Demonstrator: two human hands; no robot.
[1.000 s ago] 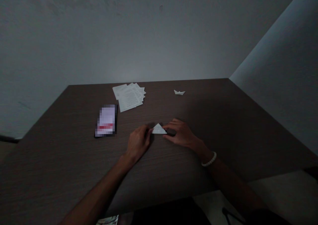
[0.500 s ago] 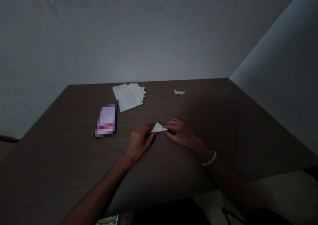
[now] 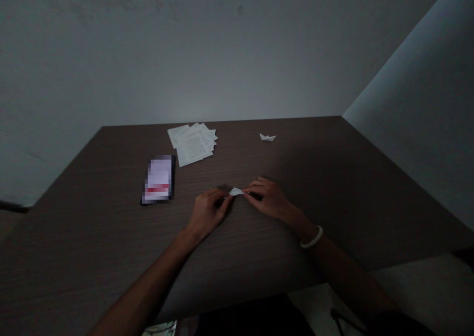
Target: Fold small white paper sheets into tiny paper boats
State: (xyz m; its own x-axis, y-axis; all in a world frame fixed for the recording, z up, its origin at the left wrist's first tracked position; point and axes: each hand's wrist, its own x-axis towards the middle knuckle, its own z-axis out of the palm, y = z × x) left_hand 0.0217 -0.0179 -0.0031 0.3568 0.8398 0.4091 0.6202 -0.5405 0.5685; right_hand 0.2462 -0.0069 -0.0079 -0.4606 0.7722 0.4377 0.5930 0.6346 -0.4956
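Between my two hands is a small folded piece of white paper, low over the middle of the table. My left hand pinches its left end between thumb and fingers. At the right end, my right hand grips it the same way, a pale beaded bracelet on that wrist. Fingertips cover both ends of the paper, so only its peaked middle shows. A finished-looking paper boat sits farther back, beyond my right hand.
Several printed paper sheets lie fanned out at the back, left of centre. A phone with a blurred lit screen rests left of my left hand. Behind the brown table rises a grey wall, with another wall surface at right.
The folded paper shows less of its face: its triangular peak has sunk and it looks flatter and smaller between my fingers. Both hands stay almost where they were.
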